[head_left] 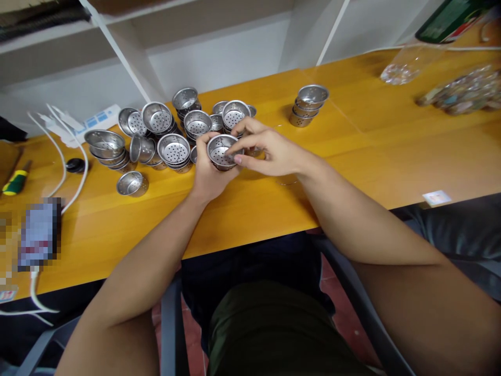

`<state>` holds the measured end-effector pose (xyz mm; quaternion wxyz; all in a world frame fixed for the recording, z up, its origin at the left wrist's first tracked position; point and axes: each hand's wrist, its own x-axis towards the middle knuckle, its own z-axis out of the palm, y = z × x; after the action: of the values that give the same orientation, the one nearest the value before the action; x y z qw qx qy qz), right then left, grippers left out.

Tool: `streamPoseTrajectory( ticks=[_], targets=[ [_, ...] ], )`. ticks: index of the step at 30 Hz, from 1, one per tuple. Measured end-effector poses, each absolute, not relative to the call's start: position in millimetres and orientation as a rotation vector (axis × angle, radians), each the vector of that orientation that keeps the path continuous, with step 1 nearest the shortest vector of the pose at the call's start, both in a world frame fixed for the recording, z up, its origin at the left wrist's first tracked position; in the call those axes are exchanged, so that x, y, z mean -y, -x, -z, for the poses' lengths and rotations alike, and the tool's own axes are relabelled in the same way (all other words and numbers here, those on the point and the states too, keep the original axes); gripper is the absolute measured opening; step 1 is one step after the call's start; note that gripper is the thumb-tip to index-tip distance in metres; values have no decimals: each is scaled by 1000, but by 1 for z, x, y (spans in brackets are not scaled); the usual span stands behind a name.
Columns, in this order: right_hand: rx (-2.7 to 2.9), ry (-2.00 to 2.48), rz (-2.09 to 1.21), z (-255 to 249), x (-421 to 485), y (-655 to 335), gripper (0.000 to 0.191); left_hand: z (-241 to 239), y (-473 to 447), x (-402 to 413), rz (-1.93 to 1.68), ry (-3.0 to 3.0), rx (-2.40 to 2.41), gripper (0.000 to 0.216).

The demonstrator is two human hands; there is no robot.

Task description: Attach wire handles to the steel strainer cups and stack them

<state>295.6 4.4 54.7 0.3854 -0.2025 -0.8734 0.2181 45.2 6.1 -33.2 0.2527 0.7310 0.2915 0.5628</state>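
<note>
My left hand (pixel 209 180) is wrapped round a perforated metal strainer cup (pixel 216 151), tilted with its mouth toward me, just above the table. My right hand (pixel 266 149) reaches over that cup from the right. Its index finger dips inside and the thumb is at the near rim; whatever is pinched between them, if anything, is too small to make out. Just beyond are stacks of similar strainer cups (pixel 174 149), some with thin wire across the mouth. One single cup (pixel 133 184) sits upright to the left, and a short stack (pixel 309 104) stands apart at right.
A thin wire piece (pixel 288 183) lies under my right wrist. On the left are white cables (pixel 84 177), a phone-like device (pixel 39 235), a black cap (pixel 75 165) and a screwdriver (pixel 16 181). A plastic bottle (pixel 403 70) and clear bags (pixel 465 91) lie at far right.
</note>
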Motion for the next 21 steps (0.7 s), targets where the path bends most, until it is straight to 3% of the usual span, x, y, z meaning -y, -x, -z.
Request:
streamPoseTrajectory(
  ticks=[7,14,21],
  targets=[
    [2246,526,-580,-43,-5,-290,46,28,-43,-4,-1503,-1978,-778,109],
    [2235,539,-539,-55,-2,-294,62,29,-46,-3,-1538,-2003,-766,104],
    [2232,516,-515,-60,-1,-297,64,31,-43,-6,-1541,-2018,-784,104]
  ],
)
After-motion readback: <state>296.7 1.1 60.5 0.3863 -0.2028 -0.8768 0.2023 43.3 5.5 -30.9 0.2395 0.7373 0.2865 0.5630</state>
